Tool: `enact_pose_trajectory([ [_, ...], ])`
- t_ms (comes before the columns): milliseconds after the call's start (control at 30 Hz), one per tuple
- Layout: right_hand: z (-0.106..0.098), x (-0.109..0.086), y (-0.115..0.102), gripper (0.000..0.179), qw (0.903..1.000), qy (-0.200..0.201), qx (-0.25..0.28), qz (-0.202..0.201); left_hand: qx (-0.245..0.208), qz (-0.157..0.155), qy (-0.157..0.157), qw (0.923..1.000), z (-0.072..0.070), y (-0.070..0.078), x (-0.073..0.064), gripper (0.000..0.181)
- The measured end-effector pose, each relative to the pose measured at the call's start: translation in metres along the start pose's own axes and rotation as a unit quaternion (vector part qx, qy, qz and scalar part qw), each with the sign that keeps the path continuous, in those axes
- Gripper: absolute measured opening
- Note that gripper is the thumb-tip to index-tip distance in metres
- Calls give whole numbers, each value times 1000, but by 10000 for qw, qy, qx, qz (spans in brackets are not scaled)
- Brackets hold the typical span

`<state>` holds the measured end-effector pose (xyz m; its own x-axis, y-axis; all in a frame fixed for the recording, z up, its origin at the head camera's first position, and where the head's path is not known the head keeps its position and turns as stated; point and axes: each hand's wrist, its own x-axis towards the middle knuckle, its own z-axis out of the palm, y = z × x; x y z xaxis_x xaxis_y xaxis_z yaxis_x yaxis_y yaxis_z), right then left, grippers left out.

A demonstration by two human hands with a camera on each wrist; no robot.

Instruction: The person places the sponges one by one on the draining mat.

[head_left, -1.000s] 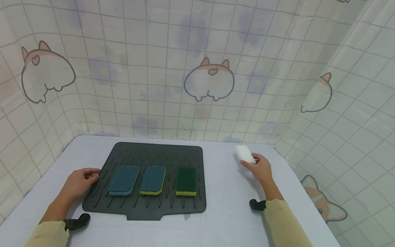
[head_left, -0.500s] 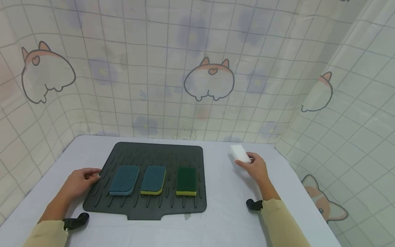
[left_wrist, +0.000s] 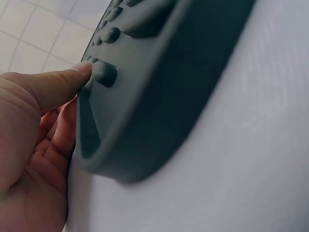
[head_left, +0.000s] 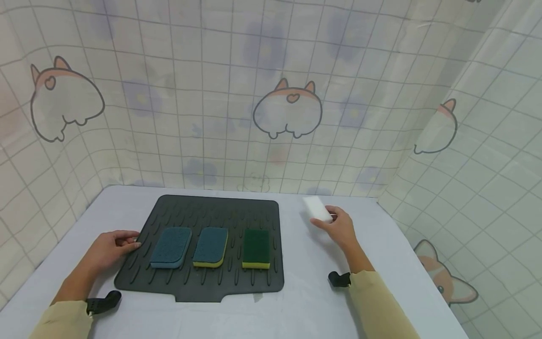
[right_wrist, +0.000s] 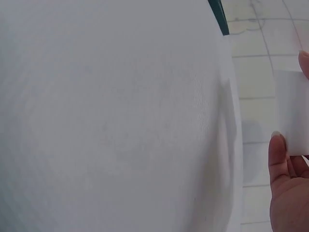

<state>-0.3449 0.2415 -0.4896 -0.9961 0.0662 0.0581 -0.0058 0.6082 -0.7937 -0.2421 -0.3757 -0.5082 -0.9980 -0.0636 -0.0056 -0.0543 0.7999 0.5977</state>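
Note:
A dark grey ribbed silicone mat (head_left: 220, 214) lies on the table, and my left hand (head_left: 109, 249) pinches its left edge. In the left wrist view the thumb (left_wrist: 60, 87) is on the mat's rim, with the other fingers curled at its side. Three scouring sponges sit in a row on the mat: an all-blue one (head_left: 171, 247), a blue-and-yellow one (head_left: 211, 247) and a green-and-yellow one (head_left: 256, 248). Right of the mat, my right hand (head_left: 340, 230) holds a white sponge block (head_left: 317, 209) above the table, between thumb and fingers.
A white cloth covers the table (head_left: 296, 306). Behind it and at both sides hangs a tiled-pattern curtain (head_left: 228, 155) with cartoon corgis. Black wrist cameras are strapped to the left (head_left: 103, 302) and right (head_left: 340, 279) wrists.
My right hand has moved left with the white sponge block, closer to the mat. The left hand stays at the mat's edge, and the three sponges have not moved on it.

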Motion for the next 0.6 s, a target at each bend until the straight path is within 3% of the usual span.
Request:
enact_pose_trajectory([
  [600,43,3,-32,82,9999,-79,82,-101,-82,-138,-25,9999,-1,-4,2,50],
])
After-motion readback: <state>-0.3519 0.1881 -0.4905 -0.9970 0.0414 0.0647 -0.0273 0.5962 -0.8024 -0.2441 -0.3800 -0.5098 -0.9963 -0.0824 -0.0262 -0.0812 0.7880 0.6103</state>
